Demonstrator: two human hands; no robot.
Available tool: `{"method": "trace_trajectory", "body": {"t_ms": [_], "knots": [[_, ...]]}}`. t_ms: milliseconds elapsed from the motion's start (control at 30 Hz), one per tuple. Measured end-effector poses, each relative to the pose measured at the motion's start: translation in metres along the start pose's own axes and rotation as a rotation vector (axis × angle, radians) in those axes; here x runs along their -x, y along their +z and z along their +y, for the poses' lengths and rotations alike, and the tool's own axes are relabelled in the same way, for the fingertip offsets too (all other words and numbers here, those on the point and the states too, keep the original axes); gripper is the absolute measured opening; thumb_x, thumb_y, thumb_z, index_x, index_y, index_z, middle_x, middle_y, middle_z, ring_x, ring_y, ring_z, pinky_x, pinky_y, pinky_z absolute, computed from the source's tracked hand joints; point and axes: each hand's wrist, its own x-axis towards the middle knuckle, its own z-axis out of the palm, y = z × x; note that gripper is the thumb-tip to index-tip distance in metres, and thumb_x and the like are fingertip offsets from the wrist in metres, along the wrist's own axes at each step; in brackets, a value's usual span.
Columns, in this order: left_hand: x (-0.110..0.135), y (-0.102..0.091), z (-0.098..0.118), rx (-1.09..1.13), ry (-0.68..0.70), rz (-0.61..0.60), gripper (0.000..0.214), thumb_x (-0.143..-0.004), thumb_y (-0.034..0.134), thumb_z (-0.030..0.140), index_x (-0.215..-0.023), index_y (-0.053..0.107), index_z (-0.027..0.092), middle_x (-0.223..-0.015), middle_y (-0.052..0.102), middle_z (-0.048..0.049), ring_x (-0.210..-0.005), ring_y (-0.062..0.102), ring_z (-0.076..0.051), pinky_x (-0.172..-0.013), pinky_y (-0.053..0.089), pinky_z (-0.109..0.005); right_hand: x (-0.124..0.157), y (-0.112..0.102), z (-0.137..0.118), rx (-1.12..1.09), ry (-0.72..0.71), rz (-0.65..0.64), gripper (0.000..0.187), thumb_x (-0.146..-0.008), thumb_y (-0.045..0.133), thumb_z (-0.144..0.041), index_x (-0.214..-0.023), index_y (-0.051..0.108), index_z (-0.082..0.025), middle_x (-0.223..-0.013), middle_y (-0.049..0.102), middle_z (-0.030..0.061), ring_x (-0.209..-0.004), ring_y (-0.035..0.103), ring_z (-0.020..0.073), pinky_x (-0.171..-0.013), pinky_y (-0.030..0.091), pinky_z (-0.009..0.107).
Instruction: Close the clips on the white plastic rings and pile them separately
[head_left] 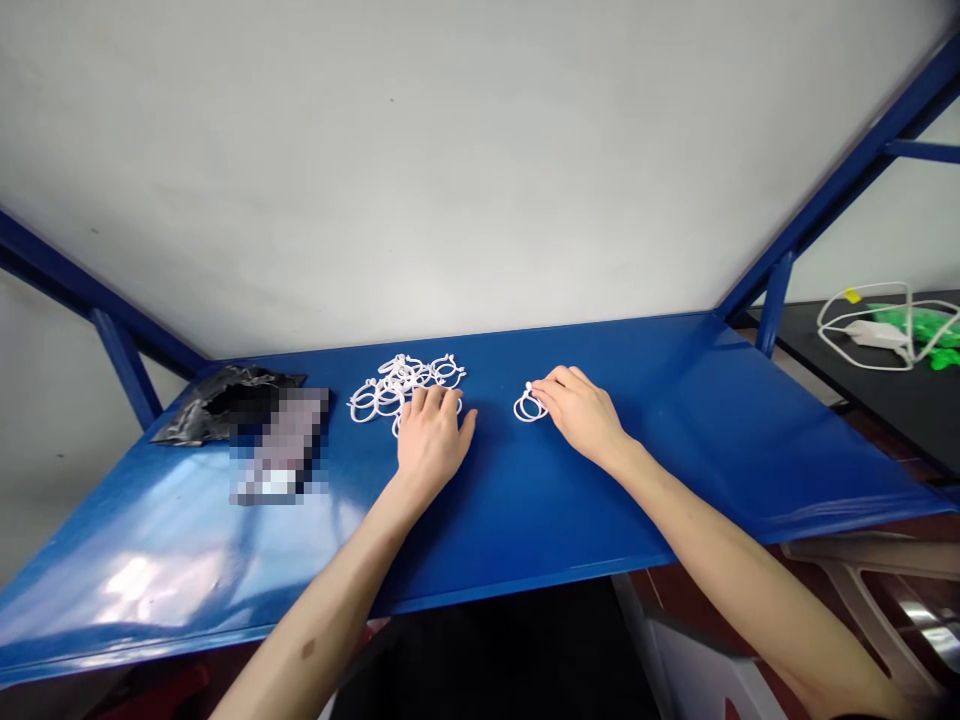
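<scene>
A loose pile of white plastic rings point(390, 390), each with a small nub like a curtain ring, lies on the blue tabletop left of centre. My left hand point(433, 430) rests palm down over the pile's near right side, thumb spread and fingers apart, covering some rings. To the right, apart from the pile, my right hand point(581, 405) pinches white curtain rings point(531, 408) at their nubs between thumb and fingertips. At least two overlapping loops show there, close to the table surface; their exact number is hard to make out.
A crumpled black plastic bag point(199, 410) and a blurred-out flat object point(289, 445) lie on the left of the blue table point(525, 530). Blue metal braces point(776, 300) flank both ends, with a pale wall behind. White wire and green plastic point(937, 330) sit on a dark surface at right.
</scene>
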Motion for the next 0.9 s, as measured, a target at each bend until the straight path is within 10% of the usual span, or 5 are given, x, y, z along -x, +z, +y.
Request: {"method": "trace_trajectory", "body": {"t_ms": [200, 633, 900], "knots": [[-0.002, 0.003, -0.01, -0.09, -0.002, -0.119, 0.015, -0.094, 0.061, 0.028, -0.086, 0.071, 0.02, -0.091, 0.068, -0.0121, -0.095, 0.057, -0.034, -0.078, 0.044, -0.045, -0.002, 0.001, 0.012, 0.062, 0.036, 0.013, 0.03, -0.103, 0.049, -0.031, -0.117, 0.074, -0.023, -0.106, 0.068, 0.0131, -0.102, 0.055, 0.0313, -0.082, 0.055, 0.045], [0.006, -0.01, 0.029, 0.289, 0.371, 0.147, 0.011, -0.099, 0.06, 0.027, -0.094, 0.068, 0.024, -0.092, 0.07, -0.0033, -0.084, 0.06, -0.018, -0.076, 0.045, -0.034, 0.005, -0.002, -0.033, -0.502, 0.015, 0.011, 0.021, -0.103, 0.052, -0.033, -0.094, 0.067, -0.022, -0.094, 0.073, 0.0057, -0.09, 0.066, 0.021, -0.086, 0.052, 0.034], [0.005, -0.017, 0.029, 0.58, 0.038, 0.157, 0.018, -0.095, 0.063, 0.024, -0.113, 0.061, 0.021, -0.101, 0.066, -0.0045, -0.085, 0.063, -0.015, -0.074, 0.053, -0.027, 0.003, -0.004, -0.026, -0.475, -0.123, 0.105, 0.017, -0.102, 0.056, -0.029, -0.093, 0.068, -0.021, -0.086, 0.073, 0.0054, -0.082, 0.062, 0.0205, -0.079, 0.05, 0.036]]}}
